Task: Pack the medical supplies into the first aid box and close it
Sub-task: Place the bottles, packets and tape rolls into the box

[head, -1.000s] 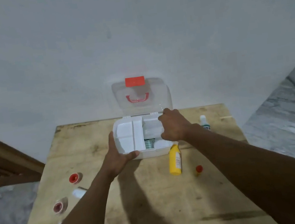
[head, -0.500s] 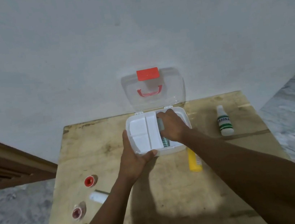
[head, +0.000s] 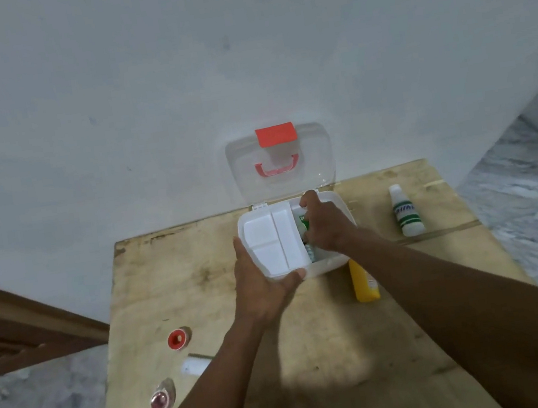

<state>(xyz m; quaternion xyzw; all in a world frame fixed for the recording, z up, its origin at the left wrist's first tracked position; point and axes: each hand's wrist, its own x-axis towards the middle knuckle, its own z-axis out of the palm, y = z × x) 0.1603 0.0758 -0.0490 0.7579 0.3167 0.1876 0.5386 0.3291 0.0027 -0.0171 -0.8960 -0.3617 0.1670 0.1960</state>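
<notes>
The white first aid box (head: 333, 263) stands open at the table's far side, its clear lid (head: 279, 164) with red latch and handle leaning against the wall. A white divided tray (head: 271, 243) fills its left half. My left hand (head: 265, 284) grips the box's front left corner. My right hand (head: 324, 227) is down in the right half, fingers closed around a green-and-white item (head: 304, 222) that is mostly hidden. A yellow bottle (head: 363, 282) lies just in front of the box. A white bottle with green label (head: 405, 214) lies to the right.
On the wooden table (head: 316, 352) at the left lie a red tape roll (head: 177, 339), a white roll (head: 193, 365) and a pinkish roll (head: 161, 400). The wall is right behind the box. The table edges drop to a grey floor on both sides.
My right hand has gone from the box's back rim down into the right compartment. The view has shifted, so the table sits further right and lower. My left hand stays on the box.
</notes>
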